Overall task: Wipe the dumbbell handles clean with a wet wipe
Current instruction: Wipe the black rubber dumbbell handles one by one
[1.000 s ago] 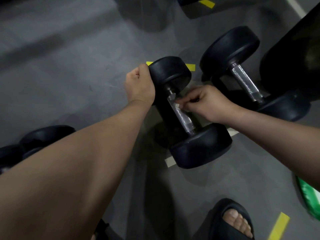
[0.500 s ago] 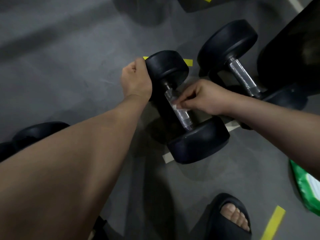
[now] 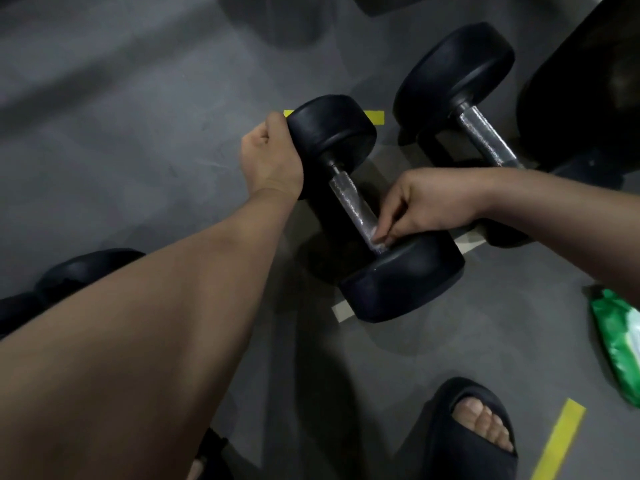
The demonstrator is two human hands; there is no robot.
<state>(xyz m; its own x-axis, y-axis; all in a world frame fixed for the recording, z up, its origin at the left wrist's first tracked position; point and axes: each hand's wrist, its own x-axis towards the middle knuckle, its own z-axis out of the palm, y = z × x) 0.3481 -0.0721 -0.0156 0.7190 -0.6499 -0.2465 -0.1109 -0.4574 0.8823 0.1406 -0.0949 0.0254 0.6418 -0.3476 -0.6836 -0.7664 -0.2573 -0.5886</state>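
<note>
A black dumbbell (image 3: 401,282) with a knurled metal handle (image 3: 349,202) lies on the grey floor in the middle of the head view. My left hand (image 3: 270,157) grips the left side of its far head. My right hand (image 3: 426,206) pinches a small white wet wipe (image 3: 378,241) against the near end of the handle, right by the near head. Most of the wipe is hidden under my fingers.
A second black dumbbell (image 3: 457,77) with a metal handle lies to the right. A green wet wipe pack (image 3: 620,344) sits at the right edge. My foot in a black slipper (image 3: 460,434) is at the bottom. Another dark weight (image 3: 76,271) lies left. Yellow tape marks (image 3: 557,441) dot the floor.
My right hand has slid the wipe down the handle from near the far head to the near head. My left hand has kept its grip on the far head.
</note>
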